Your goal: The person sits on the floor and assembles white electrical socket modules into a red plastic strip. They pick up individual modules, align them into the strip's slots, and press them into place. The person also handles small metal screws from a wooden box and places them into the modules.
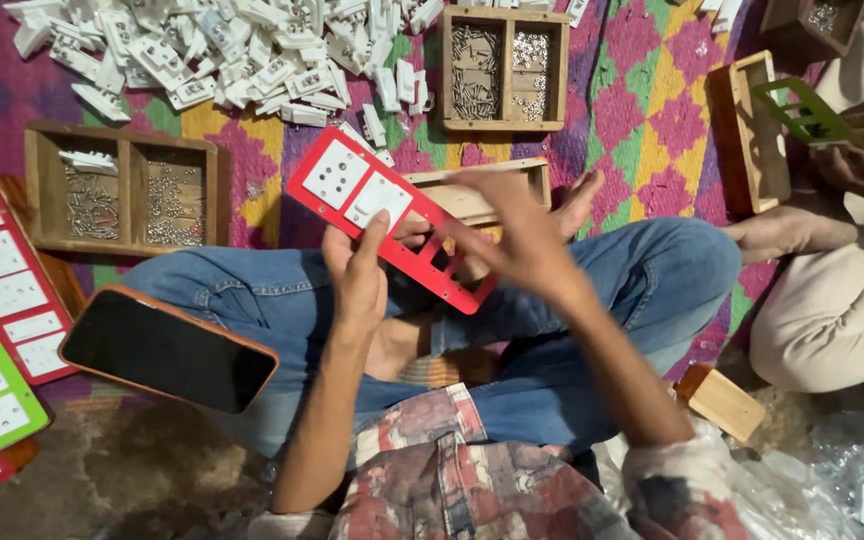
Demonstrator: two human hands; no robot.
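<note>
Between two hands [357, 275] [522, 240], one red switch plate [392, 220].

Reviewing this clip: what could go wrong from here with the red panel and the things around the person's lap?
The red panel is pinched only at its lower edge by the left hand; with the right hand moving fast and blurred, it might slip or tip. The phone rests on the left knee and could slide off. An elbow could knock the screw tray.
</note>
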